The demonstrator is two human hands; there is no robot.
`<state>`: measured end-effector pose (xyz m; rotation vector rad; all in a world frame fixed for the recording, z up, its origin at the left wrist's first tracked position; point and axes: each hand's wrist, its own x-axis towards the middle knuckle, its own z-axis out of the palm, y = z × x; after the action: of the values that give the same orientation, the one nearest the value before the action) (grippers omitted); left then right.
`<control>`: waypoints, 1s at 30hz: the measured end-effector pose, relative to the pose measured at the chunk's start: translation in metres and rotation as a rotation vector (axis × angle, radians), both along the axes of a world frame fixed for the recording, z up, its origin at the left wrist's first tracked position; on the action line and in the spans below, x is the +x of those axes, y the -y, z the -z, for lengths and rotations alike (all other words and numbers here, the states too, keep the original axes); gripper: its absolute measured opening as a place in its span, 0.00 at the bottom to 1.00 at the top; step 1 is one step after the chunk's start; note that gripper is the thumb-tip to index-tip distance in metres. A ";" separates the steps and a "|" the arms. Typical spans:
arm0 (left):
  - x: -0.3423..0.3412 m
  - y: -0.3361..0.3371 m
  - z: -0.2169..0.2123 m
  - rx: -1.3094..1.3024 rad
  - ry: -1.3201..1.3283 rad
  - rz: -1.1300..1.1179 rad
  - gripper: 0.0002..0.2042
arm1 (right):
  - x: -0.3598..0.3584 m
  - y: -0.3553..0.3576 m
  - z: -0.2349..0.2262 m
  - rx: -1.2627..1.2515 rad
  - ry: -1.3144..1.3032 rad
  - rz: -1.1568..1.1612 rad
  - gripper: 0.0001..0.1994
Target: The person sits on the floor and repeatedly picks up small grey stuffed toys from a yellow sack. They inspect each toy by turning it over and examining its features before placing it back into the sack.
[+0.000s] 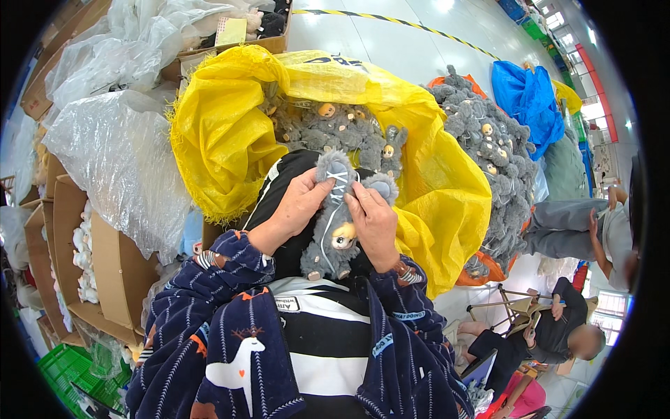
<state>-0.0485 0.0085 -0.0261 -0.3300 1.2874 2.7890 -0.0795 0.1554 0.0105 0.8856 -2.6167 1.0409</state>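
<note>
A grey plush rabbit toy [326, 241] with a small doll-like face lies over my lap, its feet toward me and its long ears pointing away. White cord criss-crosses the inside of one ear, and a strand trails down beside the face. My left hand [299, 204] pinches that ear's left edge between thumb and fingers. On the other side, my right hand [375, 222] has its thumb and fingertips closed at the ear's edge by the lacing; the second ear shows behind it. Whether the right fingertips grip the cord or the fabric is hidden.
Before my knees an open yellow woven sack [447, 209] holds several similar grey toys [335, 129]. To its right rises a heap of grey toys [481, 160], with a blue bag [527, 105] behind. Cardboard boxes [115, 269] and clear plastic sheeting [115, 153] stand left. Other people sit and stand at right.
</note>
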 end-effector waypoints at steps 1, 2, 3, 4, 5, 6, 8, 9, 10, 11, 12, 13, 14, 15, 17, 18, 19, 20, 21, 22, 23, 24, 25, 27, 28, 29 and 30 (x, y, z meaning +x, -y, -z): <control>0.000 0.000 0.000 -0.003 -0.002 -0.001 0.09 | 0.000 0.000 0.000 0.007 -0.007 0.007 0.12; 0.000 0.000 0.000 -0.004 0.000 -0.001 0.09 | 0.000 0.001 -0.001 0.011 -0.009 0.009 0.11; 0.000 0.000 0.000 -0.005 0.002 0.000 0.09 | 0.001 0.001 -0.001 0.015 -0.010 0.011 0.11; 0.000 0.000 0.000 -0.006 0.004 0.001 0.09 | 0.001 0.001 -0.001 0.019 -0.012 0.014 0.11; 0.000 0.000 0.000 0.000 0.005 0.003 0.09 | 0.001 0.001 -0.001 0.014 -0.014 0.014 0.11; 0.001 0.000 0.000 0.005 0.006 0.006 0.09 | 0.001 0.001 0.000 0.009 -0.017 0.014 0.11; 0.001 0.001 -0.002 0.014 0.008 0.009 0.09 | 0.000 0.001 0.001 0.003 -0.022 0.016 0.11; 0.001 0.001 -0.005 0.016 0.008 0.009 0.10 | 0.000 0.001 0.001 0.002 -0.025 0.016 0.11; 0.001 0.001 -0.007 0.019 0.009 0.010 0.10 | 0.000 0.001 0.002 0.001 -0.028 0.017 0.11; 0.001 0.001 -0.007 0.018 0.007 0.011 0.10 | 0.001 0.002 0.001 0.005 -0.019 0.017 0.11; 0.002 0.001 -0.005 0.018 0.005 0.011 0.10 | 0.001 0.002 0.000 0.008 -0.011 0.016 0.11; 0.002 0.001 -0.005 0.017 0.004 0.011 0.10 | 0.001 0.002 0.000 0.011 -0.002 0.015 0.11; 0.001 0.001 -0.006 0.025 0.002 0.006 0.10 | 0.001 0.001 0.001 -0.023 0.023 0.017 0.11; 0.001 0.000 -0.008 0.033 0.001 0.000 0.10 | 0.000 -0.001 0.004 -0.057 0.048 0.018 0.11; 0.001 0.000 -0.008 0.030 -0.001 0.002 0.10 | -0.001 -0.003 0.008 -0.203 0.122 0.019 0.11; 0.001 0.001 -0.006 0.018 -0.002 0.009 0.10 | -0.001 -0.003 0.008 -0.314 0.171 0.020 0.12; 0.001 0.001 -0.004 0.006 -0.003 0.017 0.10 | -0.001 -0.004 0.009 -0.426 0.220 0.020 0.12; 0.001 0.002 -0.004 -0.006 0.001 0.025 0.10 | -0.002 -0.005 0.012 -0.449 0.243 0.008 0.13; 0.001 0.003 -0.005 -0.017 0.006 0.034 0.10 | -0.001 -0.005 0.011 -0.459 0.323 0.029 0.12; 0.001 0.003 -0.005 -0.029 0.011 0.043 0.10 | 0.001 -0.004 0.007 -0.468 0.404 0.051 0.12; 0.002 0.003 -0.008 -0.025 0.011 0.040 0.10 | 0.003 -0.002 0.003 -0.478 0.484 0.071 0.11; 0.002 0.003 -0.011 -0.020 0.010 0.037 0.10 | 0.001 0.001 0.001 -0.413 0.389 0.037 0.11; 0.002 0.003 -0.013 -0.016 0.010 0.034 0.10 | -0.003 0.006 0.000 -0.347 0.295 0.003 0.10; 0.003 0.003 -0.008 0.009 -0.007 0.051 0.11 | -0.007 0.009 0.002 -0.319 0.257 0.011 0.09; 0.003 0.003 -0.006 0.022 -0.015 0.059 0.11 | -0.009 0.008 0.009 -0.355 0.313 0.053 0.08; 0.002 0.004 -0.005 0.034 -0.005 0.066 0.11 | -0.011 0.007 0.011 -0.391 0.368 0.095 0.08; 0.001 0.004 -0.004 0.046 0.005 0.074 0.11 | -0.016 0.004 0.008 -0.532 0.491 0.135 0.08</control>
<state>-0.0473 0.0046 -0.0225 -0.2811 1.2073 2.7496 -0.0956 0.1515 0.0027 0.3560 -2.4689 1.9842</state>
